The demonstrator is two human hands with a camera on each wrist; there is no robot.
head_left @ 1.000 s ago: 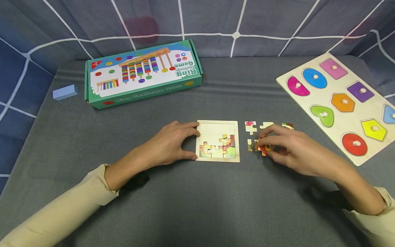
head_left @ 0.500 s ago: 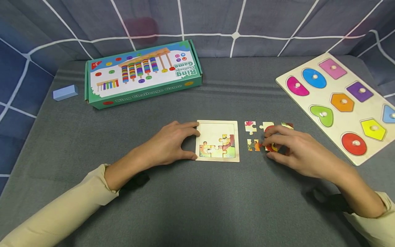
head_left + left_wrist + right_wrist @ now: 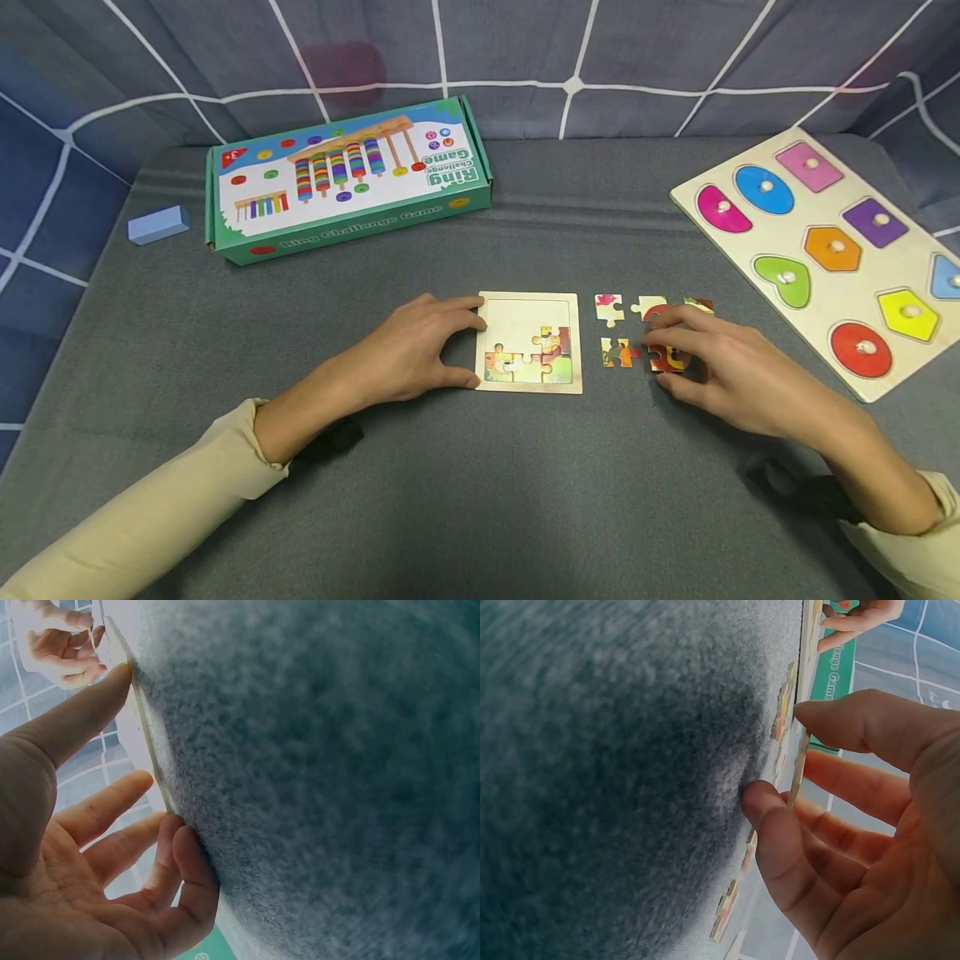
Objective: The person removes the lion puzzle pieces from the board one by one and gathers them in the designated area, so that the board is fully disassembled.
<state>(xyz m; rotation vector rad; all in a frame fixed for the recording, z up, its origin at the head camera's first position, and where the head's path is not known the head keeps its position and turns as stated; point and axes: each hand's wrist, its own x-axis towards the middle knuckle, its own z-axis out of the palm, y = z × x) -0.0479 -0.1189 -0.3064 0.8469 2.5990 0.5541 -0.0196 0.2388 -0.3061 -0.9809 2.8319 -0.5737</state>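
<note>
Wooden jigsaw piece (image 3: 666, 360), three o'clock of the tray (image 3: 576, 354), pinched by right hand (image 3: 735, 371) fingers. Likely light, stiff; take opposite edges, spare tabs. Left hand (image 3: 412, 346) fingers extended, touching tray's nine o'clock edge.

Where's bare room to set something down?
Bare: gray cloth between the green box and shape board, and in front of the puzzle tray between the sleeves. Crowded: right of the tray, with loose pieces by the right hand.
</note>
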